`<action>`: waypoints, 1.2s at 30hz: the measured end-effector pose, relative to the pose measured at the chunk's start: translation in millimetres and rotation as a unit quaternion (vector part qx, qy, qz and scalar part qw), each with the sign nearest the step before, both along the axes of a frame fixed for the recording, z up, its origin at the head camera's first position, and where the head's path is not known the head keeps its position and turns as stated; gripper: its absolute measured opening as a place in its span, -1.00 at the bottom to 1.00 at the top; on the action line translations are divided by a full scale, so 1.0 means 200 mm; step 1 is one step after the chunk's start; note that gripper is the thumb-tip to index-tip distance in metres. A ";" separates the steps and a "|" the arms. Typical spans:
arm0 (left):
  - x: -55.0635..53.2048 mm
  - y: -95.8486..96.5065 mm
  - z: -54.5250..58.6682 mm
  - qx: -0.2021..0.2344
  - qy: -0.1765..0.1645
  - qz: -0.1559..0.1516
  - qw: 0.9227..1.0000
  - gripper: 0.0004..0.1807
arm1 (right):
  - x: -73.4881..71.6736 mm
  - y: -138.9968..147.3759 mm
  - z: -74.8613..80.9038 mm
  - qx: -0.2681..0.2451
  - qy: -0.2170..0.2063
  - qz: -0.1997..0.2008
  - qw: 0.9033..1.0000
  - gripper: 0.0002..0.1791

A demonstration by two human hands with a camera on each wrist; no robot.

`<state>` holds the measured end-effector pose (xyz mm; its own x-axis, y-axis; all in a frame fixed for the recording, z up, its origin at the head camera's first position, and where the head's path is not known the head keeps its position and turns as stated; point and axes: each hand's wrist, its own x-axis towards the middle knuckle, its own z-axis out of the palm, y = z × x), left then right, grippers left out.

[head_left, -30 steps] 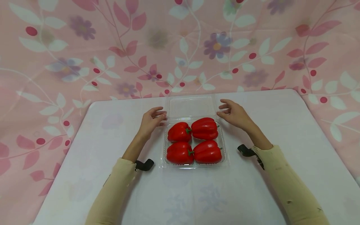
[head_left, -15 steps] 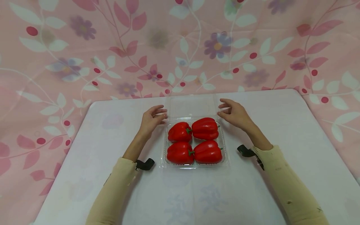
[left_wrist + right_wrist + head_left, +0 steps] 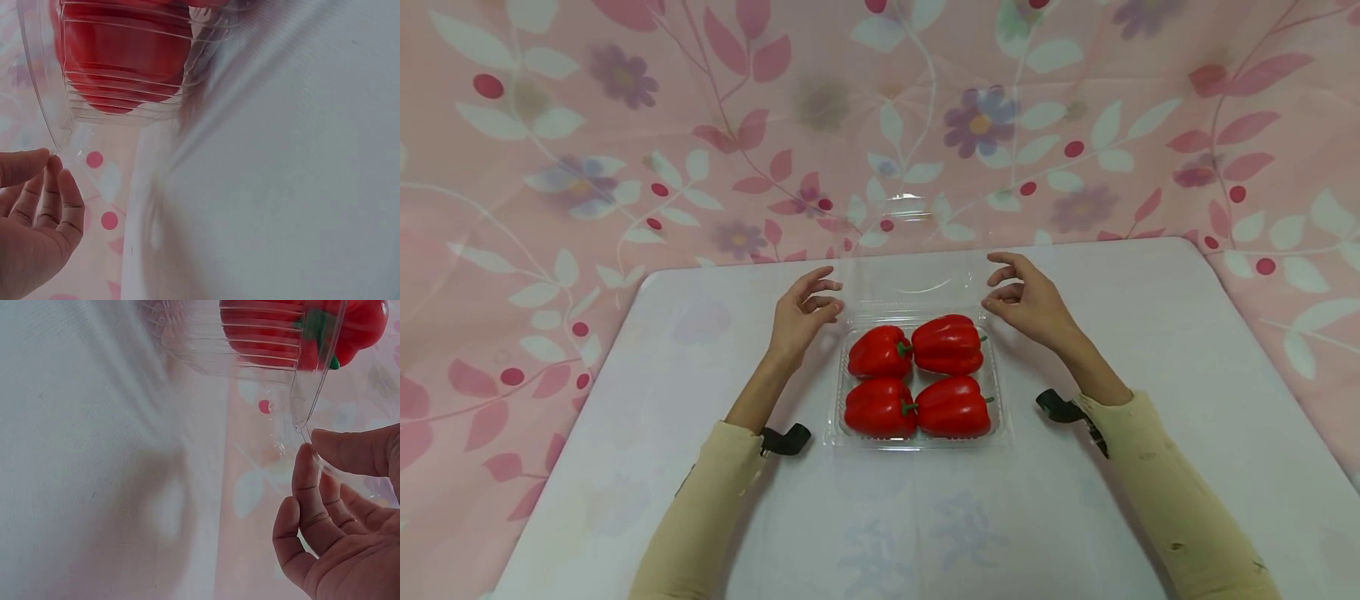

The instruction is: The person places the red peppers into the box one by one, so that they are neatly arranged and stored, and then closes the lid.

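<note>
A clear plastic clamshell box (image 3: 917, 445) lies on the table with several red bell peppers (image 3: 955, 406) in its base, their green stems pointing right. Its see-through lid (image 3: 917, 279) is tilted up at the far side. My left hand (image 3: 797, 317) pinches the lid's left edge between thumb and index finger; the left wrist view shows this hand (image 3: 37, 219) at the box corner. On the opposite side my right hand (image 3: 1030, 304) pinches the right edge, and the right wrist view shows thumb and index finger of that hand (image 3: 344, 512) meeting at the plastic rim.
The white table (image 3: 625, 467) has its far edge just behind the lid. A pink flowered cloth (image 3: 820, 108) hangs behind it. Black wrist cameras (image 3: 786, 439) sit at both sleeve cuffs, on either side of the box.
The lid has risen from lying back flat to a tilt, its reflections now showing higher against the cloth. Both hands have moved slightly upward with it. The peppers have stayed put.
</note>
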<state>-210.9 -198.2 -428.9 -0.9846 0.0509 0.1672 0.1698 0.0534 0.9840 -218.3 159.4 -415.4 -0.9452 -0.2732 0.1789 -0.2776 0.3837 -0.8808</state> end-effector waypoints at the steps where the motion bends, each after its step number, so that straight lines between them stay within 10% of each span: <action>1: 0.00 0.00 0.00 0.000 0.004 -0.001 1.000 -0.41 | 0.00 0.00 0.00 -0.001 0.002 0.000 1.000 -0.30; 11: 0.09 0.03 0.12 -0.010 0.046 0.001 0.999 -0.53 | 0.02 0.02 0.01 -0.002 0.059 0.004 0.998 -0.46; 36: 0.18 -0.02 0.13 -0.098 0.149 -0.021 0.984 -0.82 | 0.11 0.09 0.01 0.069 0.174 0.013 0.982 -0.78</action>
